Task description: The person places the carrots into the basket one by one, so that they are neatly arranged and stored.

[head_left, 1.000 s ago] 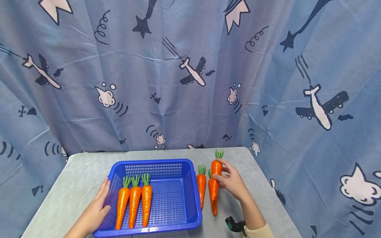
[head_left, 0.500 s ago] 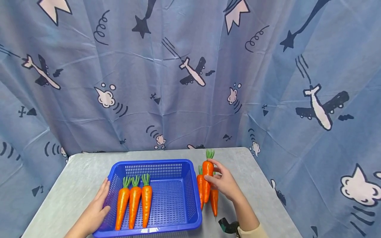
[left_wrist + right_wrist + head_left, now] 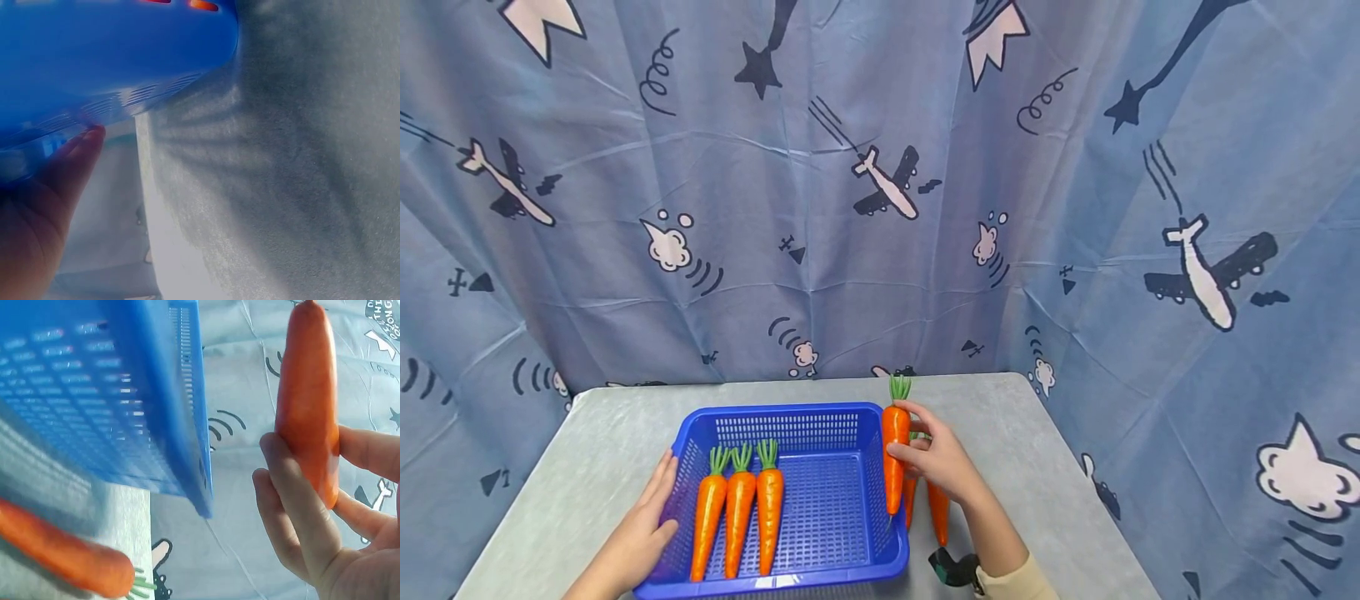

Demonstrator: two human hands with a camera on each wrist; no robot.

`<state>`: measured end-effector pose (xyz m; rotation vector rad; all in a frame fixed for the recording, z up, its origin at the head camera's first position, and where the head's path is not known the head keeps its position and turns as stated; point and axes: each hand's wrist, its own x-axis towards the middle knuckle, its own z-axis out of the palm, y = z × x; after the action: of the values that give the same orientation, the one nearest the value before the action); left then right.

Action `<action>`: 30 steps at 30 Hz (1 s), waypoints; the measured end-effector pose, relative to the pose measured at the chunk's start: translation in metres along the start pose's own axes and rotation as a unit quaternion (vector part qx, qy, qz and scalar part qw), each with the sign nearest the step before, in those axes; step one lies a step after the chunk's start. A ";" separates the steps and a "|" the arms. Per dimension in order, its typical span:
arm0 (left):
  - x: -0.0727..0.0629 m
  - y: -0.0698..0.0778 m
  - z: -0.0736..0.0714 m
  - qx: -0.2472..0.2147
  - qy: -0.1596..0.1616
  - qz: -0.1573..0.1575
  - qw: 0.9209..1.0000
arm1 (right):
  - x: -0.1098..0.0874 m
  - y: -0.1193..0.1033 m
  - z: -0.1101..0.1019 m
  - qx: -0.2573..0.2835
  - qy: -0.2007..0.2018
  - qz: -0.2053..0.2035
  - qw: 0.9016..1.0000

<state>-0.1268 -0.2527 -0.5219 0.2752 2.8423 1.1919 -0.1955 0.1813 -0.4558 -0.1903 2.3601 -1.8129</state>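
Nearest in my head view, at the bottom edge, I have a pale sleeve (image 3: 1021, 583) and a dark device (image 3: 953, 568) at the right wrist. The left hand (image 3: 643, 525) rests straight-fingered against the left side of the blue basket (image 3: 823, 500), touching it with no grip on it. Inside, toward the left, I see three carrots (image 3: 741, 517) side by side, leaves pointing away from me. The right hand (image 3: 943, 458) pinches another carrot (image 3: 895, 454) between thumb and fingers, raised at the basket's right rim; I cannot tell whether any of it is over the inside. Two more carrots (image 3: 938, 510), partly hidden by that hand, lie on the grey table (image 3: 1037, 467) just right of the basket. Beyond the table hangs a blue curtain (image 3: 775, 208) printed with planes and stars.
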 end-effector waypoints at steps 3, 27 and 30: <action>0.000 -0.001 0.000 -0.003 0.003 0.002 1.000 | 0.002 -0.002 0.005 0.010 -0.010 -0.003 1.000; 0.000 -0.003 0.001 -0.004 0.011 0.009 1.000 | 0.029 -0.016 0.040 0.031 -0.062 -0.016 0.997; 0.000 -0.003 0.001 -0.003 0.012 0.010 1.000 | 0.031 -0.020 0.046 0.036 -0.069 -0.021 0.997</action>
<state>-0.1273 -0.2543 -0.5244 0.2934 2.8616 1.2157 -0.2168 0.1268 -0.4499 -0.3471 2.2098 -1.8385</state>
